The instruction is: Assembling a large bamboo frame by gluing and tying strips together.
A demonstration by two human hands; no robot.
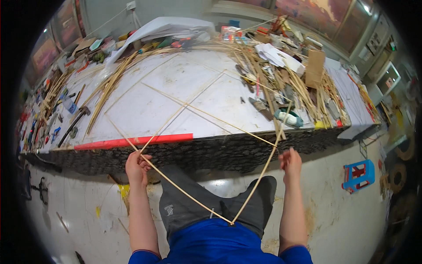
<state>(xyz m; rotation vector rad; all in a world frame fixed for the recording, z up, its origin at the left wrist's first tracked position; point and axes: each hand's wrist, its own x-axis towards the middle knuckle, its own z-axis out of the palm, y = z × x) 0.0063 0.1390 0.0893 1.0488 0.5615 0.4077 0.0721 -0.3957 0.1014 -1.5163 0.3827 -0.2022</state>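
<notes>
Left hand (139,167) pinching a thin bamboo-strip frame (185,104) at its left crossing; right hand (290,165) curled beside the right joint, its hold unclear. The frame slants from the person's waist over a white-covered workbench (176,81). Even, light support should prevent twisting.

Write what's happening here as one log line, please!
left hand: holds stick frame | right hand: half-curled near stick frame's right side, grip unclear | stick frame: partly over white table | on table: hammer, loose sticks
</notes>
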